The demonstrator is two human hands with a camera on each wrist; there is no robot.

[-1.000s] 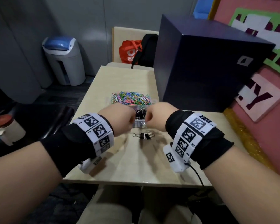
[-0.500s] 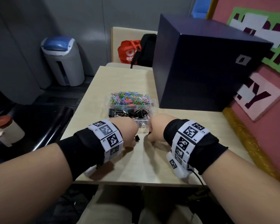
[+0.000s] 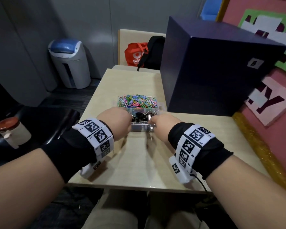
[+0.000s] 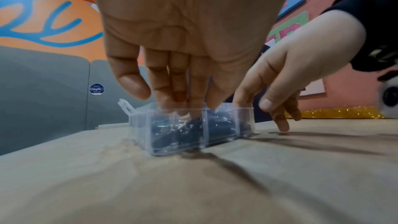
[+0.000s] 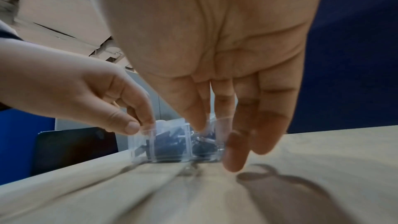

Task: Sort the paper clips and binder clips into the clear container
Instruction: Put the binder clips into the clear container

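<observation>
- The clear container (image 3: 141, 128) sits at the centre of the head view on the pale table (image 3: 139, 162), just left of the dark blue box (image 3: 213, 71).
- Coloured paper clips (image 3: 137, 101) are heaped in its far part; black binder clips (image 3: 139, 118) fill the near compartments.
- Half a second ago both hands were low on the table in front of the container, around a loose binder clip; now they have risen to the container's near rim, and no clip shows on the bare table between the wrists.
- The left hand (image 4: 181, 43) has its fingers pointing down, the tips dipped into the left near compartment among the binder clips; whether they pinch one I cannot tell.
- The right hand (image 5: 226, 48) is loosely spread, its thumb and forefinger at the container's right near corner, the other fingers down beside the wall toward the table.
- A grey bin (image 3: 69, 63) stands in the upper left of the head view.
</observation>
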